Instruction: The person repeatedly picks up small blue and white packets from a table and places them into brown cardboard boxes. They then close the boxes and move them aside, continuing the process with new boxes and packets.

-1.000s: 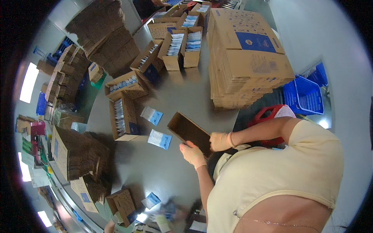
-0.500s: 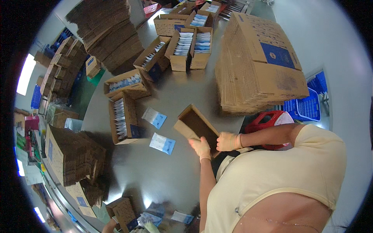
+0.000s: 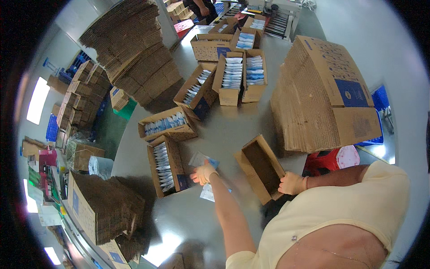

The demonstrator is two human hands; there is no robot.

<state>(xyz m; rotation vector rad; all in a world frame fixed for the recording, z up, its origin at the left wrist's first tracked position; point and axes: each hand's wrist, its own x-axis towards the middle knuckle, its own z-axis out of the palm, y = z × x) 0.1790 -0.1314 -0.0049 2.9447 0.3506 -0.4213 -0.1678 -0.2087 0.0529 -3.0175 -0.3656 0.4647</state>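
An open, empty cardboard box rests at an angle on the grey metal table before me. My right hand is closed around its near right edge. Out to the left, my left hand reaches over two flat white-and-blue packets, fingers apart. It partly covers the upper packet; the lower packet shows just below the wrist. Left of that hand stands a cardboard box filled with a row of packets.
More filled boxes curve away toward the far end. Tall stacks of flattened cartons stand at the right, far left and near left. A roller conveyor and another person's arm are at the back.
My left hand has let go of the empty box and moved left over the packets. My right hand keeps hold of the box, which now sits turned more open to view.
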